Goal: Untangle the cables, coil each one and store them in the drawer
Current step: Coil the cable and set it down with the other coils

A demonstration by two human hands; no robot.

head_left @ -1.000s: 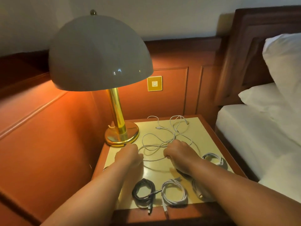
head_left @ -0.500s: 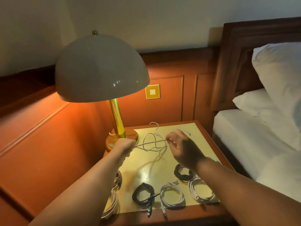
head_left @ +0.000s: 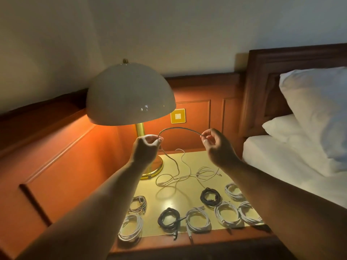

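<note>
Both hands are raised above the nightstand (head_left: 169,201). My left hand (head_left: 145,149) and my right hand (head_left: 216,145) each pinch a thin grey cable (head_left: 180,128), which arches between them. From the left hand the cable hangs down into a loose tangle of white cables (head_left: 187,176) on the tabletop. Several finished coils lie along the front: two black coils (head_left: 169,218) (head_left: 210,196) and white coils (head_left: 198,219) (head_left: 228,212) (head_left: 249,212) (head_left: 233,191) (head_left: 131,227). A pale brownish coil (head_left: 138,203) lies at the left edge. No drawer is visible.
A domed lamp (head_left: 129,96) on a brass base (head_left: 155,166) stands at the nightstand's back left. Wood panelling with a yellow switch plate (head_left: 177,115) runs behind. A bed with white pillows (head_left: 315,102) lies to the right.
Both hands have lifted from the tabletop, raising one cable out of the tangle and stretching it into an arch. The view has pulled back, showing more coils.
</note>
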